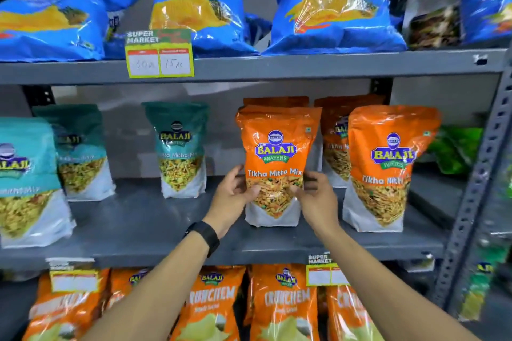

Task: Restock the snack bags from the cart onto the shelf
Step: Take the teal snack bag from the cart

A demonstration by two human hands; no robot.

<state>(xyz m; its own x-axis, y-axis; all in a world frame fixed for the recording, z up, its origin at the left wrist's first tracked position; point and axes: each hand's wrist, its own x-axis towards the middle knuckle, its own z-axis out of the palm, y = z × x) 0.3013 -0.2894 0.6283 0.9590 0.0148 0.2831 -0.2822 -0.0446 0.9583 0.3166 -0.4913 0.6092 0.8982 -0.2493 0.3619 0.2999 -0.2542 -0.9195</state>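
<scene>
Both hands are on one orange snack bag (274, 166) standing on the middle shelf (155, 230). The left hand (234, 196) grips its lower left edge, thumb on the front, and the right hand (313, 196) grips the lower right edge the same way. The bag stands upright with its base on the shelf board, label facing out, so it looks set down and being squared up rather than carried.

Just behind it stands another orange bag, and to the right a second orange bag (388, 169) stands at the front with more behind. To the left, teal bags (180, 149) stand along the same shelf with open gaps between them. The top shelf holds blue chip bags (332, 5); the bottom shelf holds orange chip bags (282, 304).

I judge the restocking partly done: this bag is placed or nearly so. The cart is out of view, so how many bags remain cannot be told. The bare board left of the held bag suggests room for more.
</scene>
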